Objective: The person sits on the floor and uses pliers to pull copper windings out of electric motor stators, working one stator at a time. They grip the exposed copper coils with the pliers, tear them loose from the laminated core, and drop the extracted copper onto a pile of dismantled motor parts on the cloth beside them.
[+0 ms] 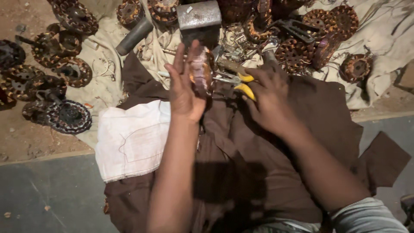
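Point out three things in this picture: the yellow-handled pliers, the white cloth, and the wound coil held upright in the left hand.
Yellow-handled pliers (pixel 246 89): head view, on the yellow grip by the right hand.
White cloth (pixel 131 140): head view, on its flat middle.
Wound coil (pixel 201 73): head view, on its edge facing the camera.

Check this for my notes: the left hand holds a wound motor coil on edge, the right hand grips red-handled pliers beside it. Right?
Not quite. The head view shows the pliers in the right hand have yellow handles, not red. The left hand does hold the wound coil on edge.
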{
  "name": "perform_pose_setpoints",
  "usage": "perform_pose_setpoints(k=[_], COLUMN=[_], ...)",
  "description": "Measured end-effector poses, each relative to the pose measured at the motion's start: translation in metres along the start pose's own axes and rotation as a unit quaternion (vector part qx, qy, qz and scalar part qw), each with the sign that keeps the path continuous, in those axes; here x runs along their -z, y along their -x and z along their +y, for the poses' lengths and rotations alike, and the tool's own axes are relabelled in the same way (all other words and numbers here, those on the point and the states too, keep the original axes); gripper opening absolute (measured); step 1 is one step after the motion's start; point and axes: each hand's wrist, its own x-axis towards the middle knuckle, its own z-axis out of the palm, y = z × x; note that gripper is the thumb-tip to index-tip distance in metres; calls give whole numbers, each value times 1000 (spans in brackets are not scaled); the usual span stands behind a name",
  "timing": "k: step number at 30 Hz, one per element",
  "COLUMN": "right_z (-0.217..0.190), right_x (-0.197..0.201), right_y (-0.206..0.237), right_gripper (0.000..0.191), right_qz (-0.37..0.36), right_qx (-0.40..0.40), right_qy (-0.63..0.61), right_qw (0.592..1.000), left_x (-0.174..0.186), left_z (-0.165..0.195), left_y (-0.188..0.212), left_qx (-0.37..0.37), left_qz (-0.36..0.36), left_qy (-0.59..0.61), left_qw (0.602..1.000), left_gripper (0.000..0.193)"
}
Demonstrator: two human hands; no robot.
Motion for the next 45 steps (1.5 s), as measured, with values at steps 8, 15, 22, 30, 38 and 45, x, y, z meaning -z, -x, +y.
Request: perform_pose_setpoints(k=[8, 15, 22, 30, 38, 45], right_z=[14, 23, 2, -3, 16, 24], right_x=[-49, -38, -22, 19, -9, -1], right_y=[-15, -8, -5, -13, 1, -3], right_gripper=[31, 39, 40, 38, 9, 25], right_qz=[9, 104, 5, 85, 100, 78], right_qx=[-178, -56, -168, -196, 24, -10], right_qy=[-610, -581, -807, -423, -370, -388], right_qw=[772, 805, 567, 881, 923, 919], left_x=[2, 21, 8, -19, -1, -2], left_z=[-57, -70, -53, -46, -34, -25], left_y=[1, -7, 3, 15, 10, 7], left_qx=[67, 50, -37, 196, 98, 90], left_qz=[-2, 50, -63, -46, 6, -64], left_qy=[-91, 6, -102, 135, 19, 69], left_qw=[994, 997, 992, 970, 995, 992], left_gripper=[90, 81, 70, 80, 61, 63])
